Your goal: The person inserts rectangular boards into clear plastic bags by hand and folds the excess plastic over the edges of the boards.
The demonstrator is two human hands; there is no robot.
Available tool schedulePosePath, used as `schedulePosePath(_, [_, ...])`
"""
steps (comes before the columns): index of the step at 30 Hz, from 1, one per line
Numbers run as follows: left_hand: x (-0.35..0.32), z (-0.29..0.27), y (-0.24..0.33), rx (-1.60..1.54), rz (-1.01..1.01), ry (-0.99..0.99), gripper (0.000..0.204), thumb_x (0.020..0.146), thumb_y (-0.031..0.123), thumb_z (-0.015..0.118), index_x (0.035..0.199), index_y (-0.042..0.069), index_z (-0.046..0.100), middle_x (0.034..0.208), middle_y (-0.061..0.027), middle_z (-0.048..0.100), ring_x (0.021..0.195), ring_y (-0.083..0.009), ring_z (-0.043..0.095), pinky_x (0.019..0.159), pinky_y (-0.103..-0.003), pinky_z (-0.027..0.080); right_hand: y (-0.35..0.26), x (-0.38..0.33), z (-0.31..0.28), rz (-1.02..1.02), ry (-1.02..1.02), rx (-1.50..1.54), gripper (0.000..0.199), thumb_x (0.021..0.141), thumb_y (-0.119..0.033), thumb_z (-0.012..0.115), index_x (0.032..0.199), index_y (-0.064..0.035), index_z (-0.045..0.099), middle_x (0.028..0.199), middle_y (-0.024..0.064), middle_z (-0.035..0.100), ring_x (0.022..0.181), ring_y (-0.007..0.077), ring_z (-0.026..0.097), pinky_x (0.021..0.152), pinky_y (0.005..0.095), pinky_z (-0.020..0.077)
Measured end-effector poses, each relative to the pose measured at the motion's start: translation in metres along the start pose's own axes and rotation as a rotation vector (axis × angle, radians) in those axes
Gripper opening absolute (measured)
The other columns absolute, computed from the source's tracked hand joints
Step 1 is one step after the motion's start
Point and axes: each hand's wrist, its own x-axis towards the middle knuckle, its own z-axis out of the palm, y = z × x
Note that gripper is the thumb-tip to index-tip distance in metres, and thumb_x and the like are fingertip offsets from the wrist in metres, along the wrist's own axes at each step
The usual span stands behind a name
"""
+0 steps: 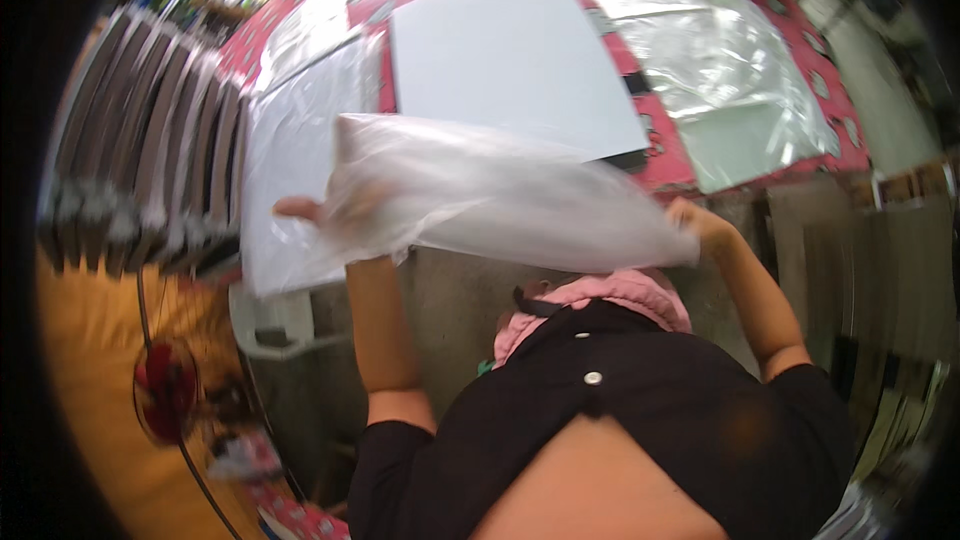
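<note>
Head view: plastic bag [520,198] in the grip of the right hand [704,228], left hand [345,212] partly behind it, grip unclear.

I hold one bag [510,195] of clear, whitish film, stretched crosswise in the air before my waist. Its left end is the taller, creased and bunched about my left hand [350,212], whose fingers show dimly through; whether they are inside or behind, I cannot tell. It tapers rightward, its narrow end pinched in my right hand [702,226]. Surface wrinkled, glossy, blurred in places.
</note>
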Motion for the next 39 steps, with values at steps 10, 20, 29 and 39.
schedulePosePath(10, [-0.026,0.019,-0.023,-0.118,0.023,0.645,0.019,0.086,0.018,0.048,0.09,0.002,0.057,0.091,-0.0117,0.059,0.077,-0.0218,0.059,0.07,-0.034,0.049,-0.036,0.037,-0.037,0.165,-0.001,-0.095,0.028,0.078,-0.007,0.058,0.103,0.001,0.049,0.094,0.0111,0.057,0.075,0.0153,0.057,0.066,0.0249,0.0469])
schedulePosePath(20, [-0.01,-0.049,-0.077,1.483,-0.199,0.765,0.035,0.079,0.009,0.046,0.113,-0.002,0.047,0.116,-0.0199,0.048,0.097,-0.0274,0.055,0.082,-0.032,0.042,-0.009,0.139,-0.045,-0.034,0.787,-0.948,0.033,0.071,-0.021,0.066,0.088,0.0048,0.057,0.082,0.0159,0.061,0.072,0.0231,0.057,0.066,0.0327,0.0428])
schedulePosePath(29, [-0.1,-0.038,-0.124,0.966,0.494,0.952,0.028,0.073,0.004,0.062,0.101,-0.002,0.056,0.124,-0.0203,0.041,0.098,-0.0243,0.056,0.073,-0.026,0.045,0.003,0.042,0.028,-0.066,0.771,-0.574,0.019,0.073,-0.001,0.056,0.092,0.0044,0.058,0.077,0.0045,0.057,0.064,0.0087,0.049,0.057,0.02,0.0386])
schedulePosePath(39, [-0.078,-0.04,-0.125,1.034,0.431,1.346,0.014,0.073,0.002,0.059,0.086,0.002,0.063,0.082,-0.0062,0.064,0.073,-0.012,0.059,0.064,-0.023,0.046,0.034,0.042,0.025,-0.139,0.908,-0.384,0.034,0.069,0.012,0.044,0.102,0.0054,0.052,0.096,0.0122,0.056,0.087,0.0179,0.055,0.079,0.0285,0.0448])
